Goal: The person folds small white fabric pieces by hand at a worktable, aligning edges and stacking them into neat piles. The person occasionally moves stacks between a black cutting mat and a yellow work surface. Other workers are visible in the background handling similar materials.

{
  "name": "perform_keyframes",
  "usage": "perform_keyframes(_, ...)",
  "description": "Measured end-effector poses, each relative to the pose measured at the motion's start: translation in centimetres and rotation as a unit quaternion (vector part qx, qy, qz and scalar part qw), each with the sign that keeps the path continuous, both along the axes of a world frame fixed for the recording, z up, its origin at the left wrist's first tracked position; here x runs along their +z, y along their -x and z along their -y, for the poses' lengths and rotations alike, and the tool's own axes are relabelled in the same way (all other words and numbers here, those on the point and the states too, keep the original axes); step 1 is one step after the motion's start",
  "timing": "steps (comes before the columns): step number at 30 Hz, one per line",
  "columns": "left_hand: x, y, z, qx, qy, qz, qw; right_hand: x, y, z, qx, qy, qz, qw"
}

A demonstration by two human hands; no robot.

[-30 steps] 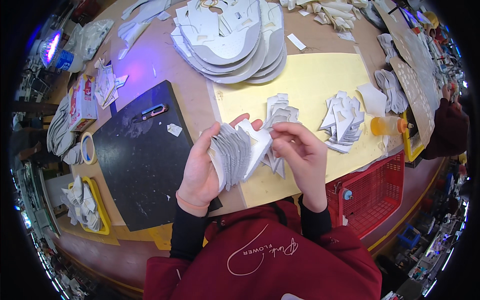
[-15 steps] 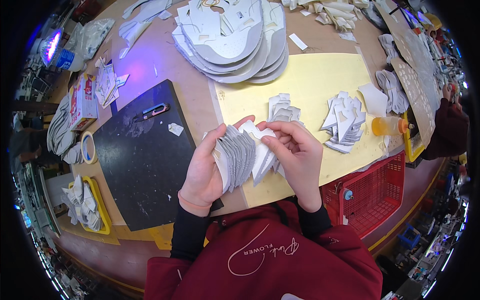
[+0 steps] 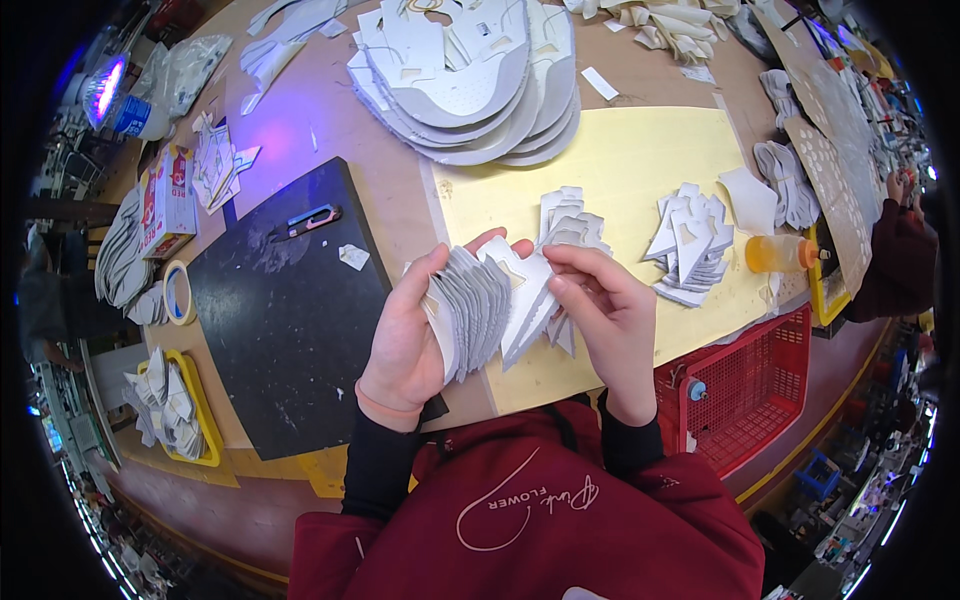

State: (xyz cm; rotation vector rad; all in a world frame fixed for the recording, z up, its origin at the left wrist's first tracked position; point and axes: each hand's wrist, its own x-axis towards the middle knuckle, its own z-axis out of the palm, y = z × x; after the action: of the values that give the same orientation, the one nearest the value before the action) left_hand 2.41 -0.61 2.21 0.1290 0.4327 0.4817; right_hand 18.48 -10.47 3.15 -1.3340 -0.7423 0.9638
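So the right hand (image 3: 612,325) has just slid a bit further right, and the front piece (image 3: 526,308) now shows more of its cutout. Thumb and finger seem to be pinching its edge. The left hand (image 3: 405,340) keeps the grey-white bundle (image 3: 470,312) gripped above the desk (image 3: 398,205). To me that reads as separating pieces one by one, bundle mostly intact.

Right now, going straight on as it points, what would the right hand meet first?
Likely the white piece the right hand seems to touch, beside the stack in the left hand; depth is unclear.
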Motion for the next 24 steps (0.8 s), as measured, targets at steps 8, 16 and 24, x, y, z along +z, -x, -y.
perform_keyframes(8, -0.1, 0.2, -0.1, 0.007, -0.001, -0.009, 1.0, -0.8, -0.6, 0.4, 0.005, -0.015, 0.011, 1.0)
perform_keyframes(16, -0.7, 0.7, -0.3, -0.004, -0.002, 0.029, 1.0, -0.5, -0.4, 0.6, -0.03, -0.012, 0.087, 0.996)
perform_keyframes(24, -0.3, 0.7, -0.4, 0.005, -0.027, -0.028, 0.999, -1.5, -2.9, 1.7, -0.09, 0.049, 0.235, 0.967)
